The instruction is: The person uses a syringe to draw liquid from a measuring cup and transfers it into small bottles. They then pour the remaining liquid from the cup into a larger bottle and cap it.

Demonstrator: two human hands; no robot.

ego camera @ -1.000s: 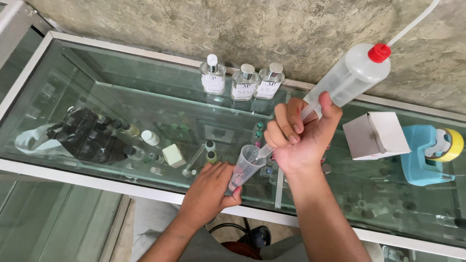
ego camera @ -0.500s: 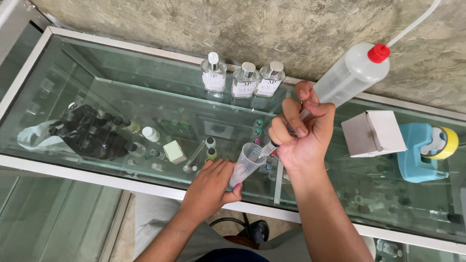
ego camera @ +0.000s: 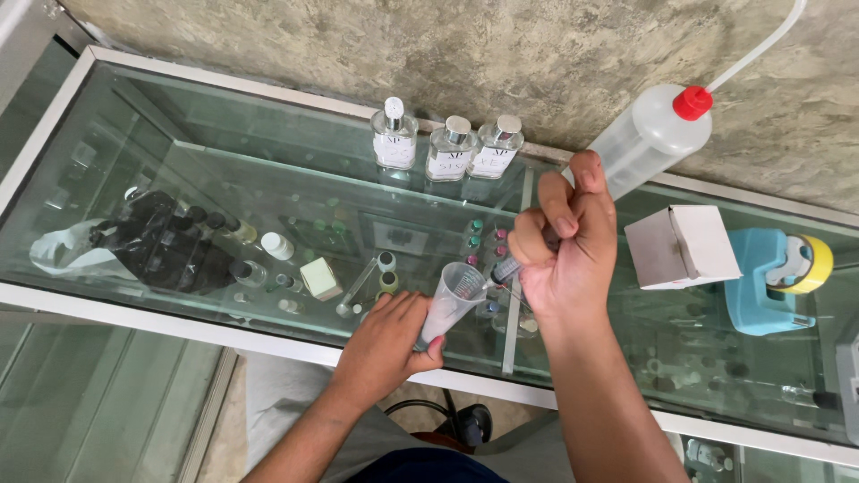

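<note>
Left hand gripping measuring cup, right hand fisted on syringe (perfume bottles behind)

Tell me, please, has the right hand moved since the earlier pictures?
Yes. The right hand has risen toward the wall, closer to the three bottles, with its fingers curled tighter round the syringe.

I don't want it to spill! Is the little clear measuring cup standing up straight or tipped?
Tipped. The left hand holds the small clear plastic measuring cup slanted, its mouth leaning toward the right hand.
</note>
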